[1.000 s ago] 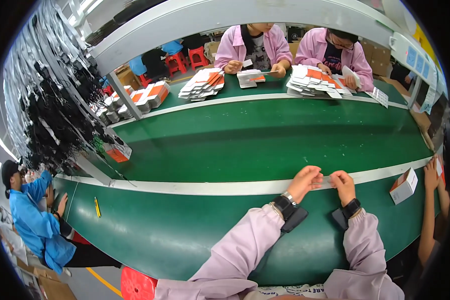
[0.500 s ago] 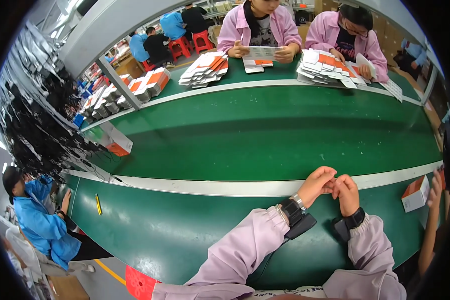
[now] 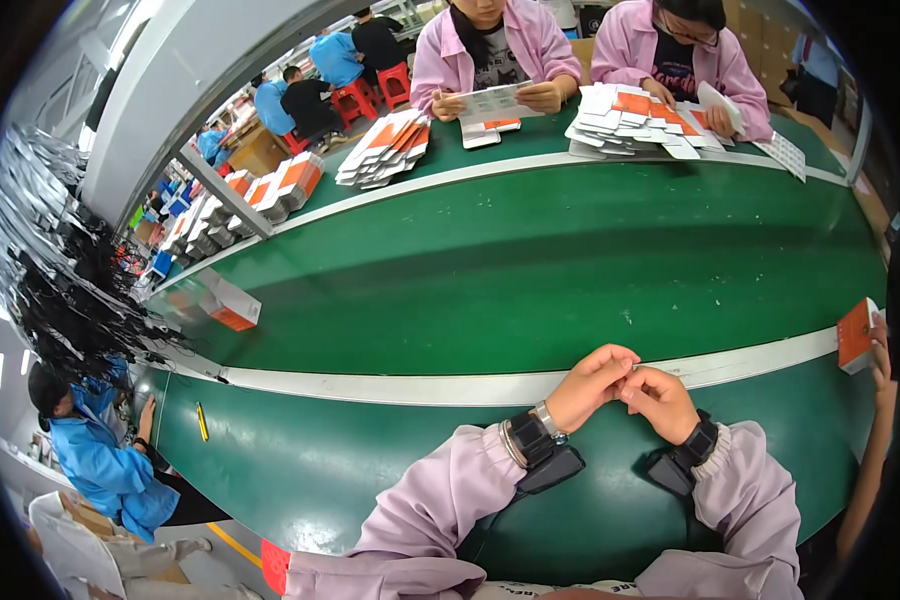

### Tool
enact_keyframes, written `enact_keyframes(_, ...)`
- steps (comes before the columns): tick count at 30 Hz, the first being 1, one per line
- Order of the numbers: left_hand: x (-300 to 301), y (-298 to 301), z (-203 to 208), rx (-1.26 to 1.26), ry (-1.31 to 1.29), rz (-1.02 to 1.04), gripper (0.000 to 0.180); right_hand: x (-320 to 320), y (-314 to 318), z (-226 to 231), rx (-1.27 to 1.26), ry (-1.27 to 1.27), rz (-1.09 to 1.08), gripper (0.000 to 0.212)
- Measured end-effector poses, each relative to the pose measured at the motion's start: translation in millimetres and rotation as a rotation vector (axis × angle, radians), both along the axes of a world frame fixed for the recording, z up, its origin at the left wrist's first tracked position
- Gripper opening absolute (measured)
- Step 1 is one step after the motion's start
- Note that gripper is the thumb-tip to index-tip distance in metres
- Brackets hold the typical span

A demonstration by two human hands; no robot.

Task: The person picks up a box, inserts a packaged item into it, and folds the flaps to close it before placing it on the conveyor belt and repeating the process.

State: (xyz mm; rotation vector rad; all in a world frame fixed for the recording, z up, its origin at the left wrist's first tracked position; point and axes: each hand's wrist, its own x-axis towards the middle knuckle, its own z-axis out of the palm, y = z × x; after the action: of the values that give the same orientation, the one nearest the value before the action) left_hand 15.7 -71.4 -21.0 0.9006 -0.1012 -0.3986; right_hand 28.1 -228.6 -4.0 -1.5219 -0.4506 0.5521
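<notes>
My left hand (image 3: 590,388) and my right hand (image 3: 665,404) meet at the fingertips over the near side of the pale metal rail (image 3: 450,389). The fingers of both are bent and closed. If anything small sits between them, it is hidden from view. A dark strap with a black module circles each wrist. At the far right, another person's hand (image 3: 881,345) holds an orange and white box (image 3: 856,338) by the rail.
Beyond the rail runs a green belt (image 3: 530,270), with a white and orange box (image 3: 232,303) at its left. Two people sit across it with piles of flat cartons (image 3: 630,120). A yellow pen (image 3: 202,421) lies on my green table (image 3: 300,470). Dark cables (image 3: 85,290) hang at left.
The view has shifted slightly, and my hands stay joined at the fingertips. At the right, the other person's hand has taken the box from the table and moved it toward the rail.
</notes>
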Motion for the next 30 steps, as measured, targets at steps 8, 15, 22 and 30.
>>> enact_keyframes(8,0.2,-0.9,-0.6,0.005,-0.021,-0.002,0.020,2.4,-3.5,0.6,0.012,0.017,0.049,0.006)
enact_keyframes(15,0.1,-0.9,0.9,0.017,-0.026,0.001,0.020,1.4,-0.3,0.1,-0.003,-0.006,0.041,0.008)
enact_keyframes(22,0.0,0.0,0.2,-0.001,-0.036,-0.016,0.020,2.7,-2.8,-2.9,-0.016,0.000,0.055,0.007)
enact_keyframes(30,1.0,-0.1,-2.4,0.009,-0.024,-0.011,0.020,1.9,1.0,-0.6,-0.022,-0.031,0.017,0.014)
